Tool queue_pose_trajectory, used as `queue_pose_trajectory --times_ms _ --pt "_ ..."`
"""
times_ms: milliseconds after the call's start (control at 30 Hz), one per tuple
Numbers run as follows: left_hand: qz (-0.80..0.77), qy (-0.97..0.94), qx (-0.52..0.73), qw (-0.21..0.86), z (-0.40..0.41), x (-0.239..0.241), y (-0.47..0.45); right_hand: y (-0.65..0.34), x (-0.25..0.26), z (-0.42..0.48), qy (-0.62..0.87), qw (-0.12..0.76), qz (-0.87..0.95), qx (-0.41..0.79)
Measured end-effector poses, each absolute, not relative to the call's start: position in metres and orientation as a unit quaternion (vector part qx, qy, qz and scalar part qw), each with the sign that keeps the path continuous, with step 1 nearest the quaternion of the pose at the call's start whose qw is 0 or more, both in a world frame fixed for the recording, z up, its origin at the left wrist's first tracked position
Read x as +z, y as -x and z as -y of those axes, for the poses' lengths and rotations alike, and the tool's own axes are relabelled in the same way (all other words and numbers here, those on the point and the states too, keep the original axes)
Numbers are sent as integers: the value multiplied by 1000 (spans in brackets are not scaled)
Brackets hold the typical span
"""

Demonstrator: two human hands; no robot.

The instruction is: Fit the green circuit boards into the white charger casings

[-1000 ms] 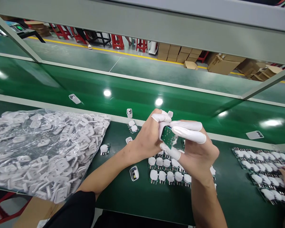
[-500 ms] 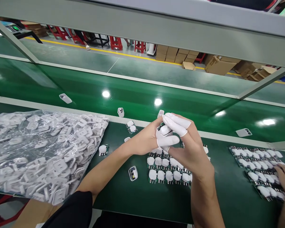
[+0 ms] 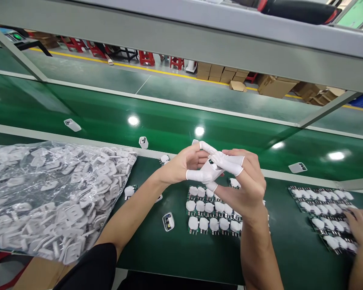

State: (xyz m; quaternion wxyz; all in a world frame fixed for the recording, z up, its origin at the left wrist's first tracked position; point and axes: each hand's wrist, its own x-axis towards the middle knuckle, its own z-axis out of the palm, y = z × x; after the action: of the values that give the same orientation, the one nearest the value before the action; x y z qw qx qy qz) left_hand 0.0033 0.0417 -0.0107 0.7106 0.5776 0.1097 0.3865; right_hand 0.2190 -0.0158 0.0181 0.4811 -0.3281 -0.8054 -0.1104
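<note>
My left hand (image 3: 184, 163) and my right hand (image 3: 242, 185) meet above the green bench, both with white finger cots on. Together they pinch a small white charger part (image 3: 211, 164), mostly hidden by the fingertips. Right below them lies a panel of green circuit boards with white caps (image 3: 210, 213). A single white charger housing (image 3: 168, 221) lies open side up just left of that panel.
A big clear bag of white plug pieces (image 3: 54, 197) fills the left. White housings (image 3: 143, 142) (image 3: 72, 125) (image 3: 297, 167) ride the shiny green conveyor behind. Another person's hand (image 3: 361, 225) rests on a second board panel (image 3: 323, 209) at the right. A grey shelf beam crosses overhead.
The green board that showed between my fingers a second ago is now out of sight inside the white part. My hands turned and closed together. The housings on the belt drifted left.
</note>
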Motion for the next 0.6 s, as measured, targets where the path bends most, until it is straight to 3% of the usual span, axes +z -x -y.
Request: queue_pose_trajectory --times_ms 600 --pt "-95 -580 465 662 -45 -19 -9 -214 12 15 294 512 805 -51"
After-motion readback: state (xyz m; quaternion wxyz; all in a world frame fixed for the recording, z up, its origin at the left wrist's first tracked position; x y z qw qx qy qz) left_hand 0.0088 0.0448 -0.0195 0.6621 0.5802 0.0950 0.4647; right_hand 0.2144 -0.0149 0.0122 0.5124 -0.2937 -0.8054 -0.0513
